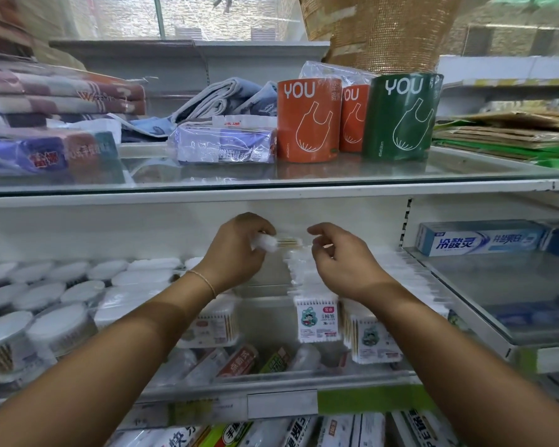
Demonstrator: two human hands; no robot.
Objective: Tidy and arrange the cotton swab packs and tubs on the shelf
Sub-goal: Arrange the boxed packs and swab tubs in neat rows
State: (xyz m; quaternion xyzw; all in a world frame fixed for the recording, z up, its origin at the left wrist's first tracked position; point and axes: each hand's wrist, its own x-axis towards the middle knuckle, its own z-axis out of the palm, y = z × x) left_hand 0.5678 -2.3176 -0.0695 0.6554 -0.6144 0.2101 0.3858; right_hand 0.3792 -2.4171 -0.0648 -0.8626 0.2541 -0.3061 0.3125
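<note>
My left hand [238, 250] grips a clear cotton swab pack [273, 242] lifted near the back of the middle shelf. My right hand [339, 258] hovers just right of it with fingers curled, pinching the pack's plastic edge above a row of upright swab packs [317, 317]. Several round white-lidded swab tubs [55, 295] fill the shelf's left side. More swab packs [370, 340] stand at the front right, partly hidden by my right forearm.
A glass shelf [304, 179] above carries orange and green rolls [307, 117], tissue packs and folded towels. A toothpaste box [481, 238] lies on the right-hand shelf. Tubes and packets lie below the front rail [271, 387].
</note>
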